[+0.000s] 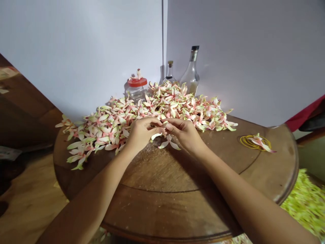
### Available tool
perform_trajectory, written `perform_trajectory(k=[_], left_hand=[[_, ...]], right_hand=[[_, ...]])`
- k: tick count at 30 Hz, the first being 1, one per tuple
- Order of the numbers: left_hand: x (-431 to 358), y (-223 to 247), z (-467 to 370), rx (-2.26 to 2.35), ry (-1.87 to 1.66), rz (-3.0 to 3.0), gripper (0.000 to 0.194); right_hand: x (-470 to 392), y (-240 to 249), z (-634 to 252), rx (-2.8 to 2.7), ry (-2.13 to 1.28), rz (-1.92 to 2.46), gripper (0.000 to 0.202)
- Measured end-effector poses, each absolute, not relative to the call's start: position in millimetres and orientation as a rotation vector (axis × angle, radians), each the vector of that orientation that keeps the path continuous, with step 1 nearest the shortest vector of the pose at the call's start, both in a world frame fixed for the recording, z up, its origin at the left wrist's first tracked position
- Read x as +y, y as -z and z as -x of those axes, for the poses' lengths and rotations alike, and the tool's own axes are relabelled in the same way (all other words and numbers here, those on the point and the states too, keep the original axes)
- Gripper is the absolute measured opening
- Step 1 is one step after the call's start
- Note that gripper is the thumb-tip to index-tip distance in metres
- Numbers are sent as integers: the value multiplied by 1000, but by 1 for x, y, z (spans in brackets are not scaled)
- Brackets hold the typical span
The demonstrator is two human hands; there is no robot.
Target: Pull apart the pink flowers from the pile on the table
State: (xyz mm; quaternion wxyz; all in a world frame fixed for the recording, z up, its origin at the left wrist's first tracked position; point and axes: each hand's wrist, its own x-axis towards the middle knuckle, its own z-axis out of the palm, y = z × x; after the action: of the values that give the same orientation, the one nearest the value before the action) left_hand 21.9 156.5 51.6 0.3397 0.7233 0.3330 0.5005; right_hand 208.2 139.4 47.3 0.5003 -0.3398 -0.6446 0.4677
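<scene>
Pink-and-white, green-tipped flower [169,143] between two bare hands over a round brown wooden table [157,210].
Left hand [144,132] and right hand [183,133] meet fingertip to fingertip, pinching the flower's upper part, its petals hanging below; a broad heap of similar pink-and-white flowers [172,105] lies behind, before a clear jar with red lid [137,89].

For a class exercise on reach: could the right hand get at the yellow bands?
Probably yes, if it breaks its pinch: nothing tall stands between the right hand and the yellow bands; only a pink flower lies partly over them.
</scene>
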Motion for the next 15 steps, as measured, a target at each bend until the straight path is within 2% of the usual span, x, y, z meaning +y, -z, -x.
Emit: perform_trajectory(k=[6, 12, 15], left_hand=[[155, -52, -22, 841, -1272, -1863, 15], [152, -52, -22, 961, -1261, -2090, 8], [149, -51, -26, 1034, -1330, -2167, 7]], right_hand=[[138, -47, -206, -1460, -1123, 880, 33], [138, -46, -203, -1364, -1227, 814, 44], [139, -48, -203, -1376, -1212, 810, 43]])
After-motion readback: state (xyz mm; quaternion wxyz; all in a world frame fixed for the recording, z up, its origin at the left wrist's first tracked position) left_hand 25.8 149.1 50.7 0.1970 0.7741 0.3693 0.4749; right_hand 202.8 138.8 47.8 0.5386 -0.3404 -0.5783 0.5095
